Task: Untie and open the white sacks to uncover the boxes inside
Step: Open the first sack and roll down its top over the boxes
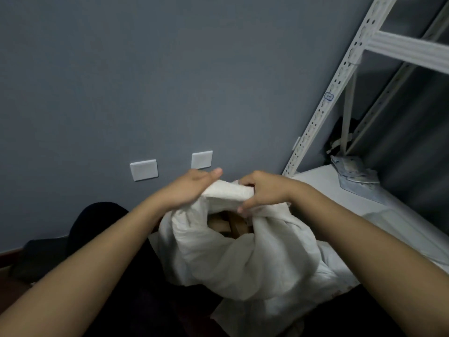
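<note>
Crumpled white cloth sack (243, 251) at centre, mouth parted. Left hand (187, 188) and right hand (264, 189) both gripping bunched rim. Brown cardboard box (226, 223) barely visible inside. Risk: uneven tugging could tip sack off white shelf board (323, 176).

White shelf board (315, 181) at right, bearing crumpled pale-blue cloth (357, 173) at far end and white sack (233, 259) at near edge.

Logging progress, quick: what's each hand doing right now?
Left hand: grips the white sack at its rim.
Right hand: pinches the same rim.
</note>
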Tool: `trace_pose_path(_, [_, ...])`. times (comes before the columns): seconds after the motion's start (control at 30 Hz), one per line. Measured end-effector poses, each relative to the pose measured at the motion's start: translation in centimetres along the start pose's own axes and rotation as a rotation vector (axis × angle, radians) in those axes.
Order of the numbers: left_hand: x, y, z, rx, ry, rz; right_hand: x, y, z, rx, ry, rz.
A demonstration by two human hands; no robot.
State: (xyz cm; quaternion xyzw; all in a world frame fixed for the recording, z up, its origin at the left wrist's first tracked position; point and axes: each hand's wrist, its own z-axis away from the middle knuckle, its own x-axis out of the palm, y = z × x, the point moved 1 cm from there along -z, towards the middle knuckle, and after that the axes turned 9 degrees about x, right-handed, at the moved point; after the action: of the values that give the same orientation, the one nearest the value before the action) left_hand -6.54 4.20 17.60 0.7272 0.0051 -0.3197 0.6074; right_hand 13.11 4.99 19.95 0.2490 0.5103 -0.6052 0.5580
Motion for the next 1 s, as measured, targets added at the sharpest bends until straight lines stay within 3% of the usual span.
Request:
trace_pose_path(0.07, [-0.1, -0.3, 0.0, -0.007, -0.023, -0.198, 0.9, 0.0, -0.4, -0.01, 0.053, -0.057])
trace_pose_path(0.13, [1.1, -0.2, -0.1, 0.138, -0.016, -0.439, 1.3, -0.7, -0.7, -0.005, -0.002, -0.309])
trace_pose_path(0.2, [0.7, -0.4, -0.1, 0.18, 0.014, -0.38, 0.6, -0.3, -0.9, -0.005, -0.083, -0.325])
trace_pose_path(0.27, [-1.5, -1.3, -0.3, 0.088, 0.036, -0.203, -0.1, 0.5, -1.0, -0.009, -0.055, -0.193])
trace_pose_path(0.33, [-2.3, -2.0, -0.5, 0.075, 0.049, -0.352, 0.2, 0.8, -1.4, -0.017, 0.032, -0.208])
trace_pose_path(0.4, [-1.3, -1.5, -0.8, 0.16, 0.009, -0.473, 0.8, 0.1, -1.7, -0.015, 0.013, -0.402])
trace_pose_path(0.47, [-1.1, -1.2, -1.1, 0.167, -0.023, -0.283, 0.7, -0.2, -1.9, -0.029, -0.081, -0.495])
trace_pose_path(0.53, [-3.2, -1.5, -1.0, 0.048, -0.052, -0.127, -0.4, 0.3, -2.0, -0.068, -0.033, -0.386])
trace_pose_path(0.6, [-4.8, -2.5, -1.0, -0.033, -0.074, -0.315, -0.6, 1.0, -2.5, -0.073, 0.064, -0.342])
trace_pose_path(0.67, [-3.8, -3.0, -1.7, 0.05, -0.062, -0.563, 0.0, 0.7, -3.1, -0.069, 0.024, -0.375])
trace_pose_path(0.77, [-2.1, -1.8, -2.4, 0.238, -0.028, -0.379, 0.4, 0.5, -3.9, -0.035, -0.097, -0.474])
trace_pose_path(0.87, [-5.6, -2.8, -2.1, -0.006, -0.031, -0.029, -0.4, 2.2, -4.3, -0.043, -0.032, -0.267])
trace_pose_path(0.93, [-6.4, -3.2, -2.0, -0.11, -0.089, -0.202, 0.2, 2.8, -4.8, -0.02, -0.01, -0.201])
trace_pose_path(1.0, [-4.5, -3.3, -3.1, -0.038, -0.116, -0.648, 1.1, 2.1, -5.5, -0.01, -0.063, -0.271])
